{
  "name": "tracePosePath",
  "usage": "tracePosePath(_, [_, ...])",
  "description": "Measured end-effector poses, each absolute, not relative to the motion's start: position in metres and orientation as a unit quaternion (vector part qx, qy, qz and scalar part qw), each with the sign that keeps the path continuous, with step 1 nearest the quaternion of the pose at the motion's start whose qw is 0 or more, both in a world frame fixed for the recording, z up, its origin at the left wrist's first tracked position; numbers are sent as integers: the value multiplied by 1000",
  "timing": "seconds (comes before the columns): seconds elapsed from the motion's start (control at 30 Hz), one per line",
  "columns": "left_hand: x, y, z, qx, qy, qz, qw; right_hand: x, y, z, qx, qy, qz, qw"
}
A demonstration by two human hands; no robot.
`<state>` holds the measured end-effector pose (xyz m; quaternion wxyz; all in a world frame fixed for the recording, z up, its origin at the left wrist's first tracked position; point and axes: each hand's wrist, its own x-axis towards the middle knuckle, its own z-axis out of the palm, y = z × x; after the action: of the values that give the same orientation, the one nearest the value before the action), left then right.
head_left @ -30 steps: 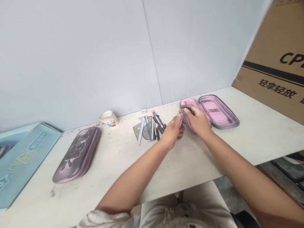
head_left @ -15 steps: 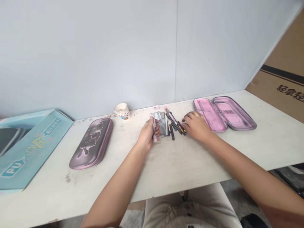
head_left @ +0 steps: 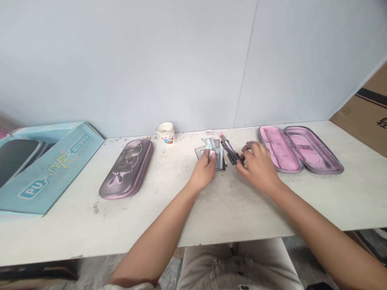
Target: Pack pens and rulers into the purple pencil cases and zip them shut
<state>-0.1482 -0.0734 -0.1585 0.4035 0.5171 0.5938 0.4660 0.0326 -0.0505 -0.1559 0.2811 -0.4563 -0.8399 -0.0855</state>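
Observation:
My left hand (head_left: pixel 204 169) rests on the pile of clear rulers and set squares (head_left: pixel 209 150) in the middle of the white table (head_left: pixel 211 209), fingers curled round a small pale pink thing. My right hand (head_left: pixel 257 163) lies beside it on the loose dark pens (head_left: pixel 230 152), fingers bent and touching them; whether it grips one I cannot tell. To the right of that hand an open pink pencil case (head_left: pixel 299 150) lies flat with both halves showing.
A shut purple-pink pencil case (head_left: pixel 127 168) lies left of centre. A small paper cup (head_left: pixel 165 132) stands by the wall. A light blue box (head_left: pixel 45 169) sits at the far left. A cardboard box (head_left: pixel 370 108) rises at the right. My lap shows below the table's front edge.
Both hands left the open pink case and moved left to the pens and rulers. The left hand carried a pink pen there and lowered onto the rulers. The camera turned left.

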Motion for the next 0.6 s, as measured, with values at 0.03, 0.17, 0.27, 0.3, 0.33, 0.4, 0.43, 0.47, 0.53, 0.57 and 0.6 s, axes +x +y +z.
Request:
tracePosePath(0.03, [-149, -73, -159, 562, 595, 447, 361, 36, -52, -152, -438, -844, -83, 298])
tracePosePath(0.17, [-150, -74, -160, 684, 594, 356, 230, 46, -56, -142, -363, -879, -85, 298])
tracePosePath(0.27, [-151, -74, -160, 720, 591, 309, 191, 51, -57, -137, -318, -906, -114, 254])
tracePosePath(0.3, [-151, -74, -160, 729, 590, 298, 179, 54, -56, -136, -304, -914, -124, 237])
tracePosePath(0.33, [-151, -74, -160, 738, 589, 287, 165, 56, -55, -133, -292, -921, -134, 221])
tracePosePath(0.4, [-150, -74, -160, 755, 588, 262, 126, 62, -53, -127, -277, -929, -153, 193])
tracePosePath(0.43, [-150, -74, -160, 763, 588, 248, 106, 65, -52, -124, -272, -931, -162, 181])
tracePosePath(0.47, [-150, -75, -160, 770, 587, 234, 87, 68, -51, -121, -269, -932, -170, 173])
tracePosePath(0.53, [-150, -75, -160, 782, 583, 212, 55, 73, -47, -116, -267, -933, -177, 164])
tracePosePath(0.57, [-150, -75, -159, 787, 580, 205, 41, 74, -45, -115, -268, -933, -174, 164])
tracePosePath(0.6, [-150, -75, -159, 791, 577, 201, 27, 75, -43, -113, -271, -933, -166, 167])
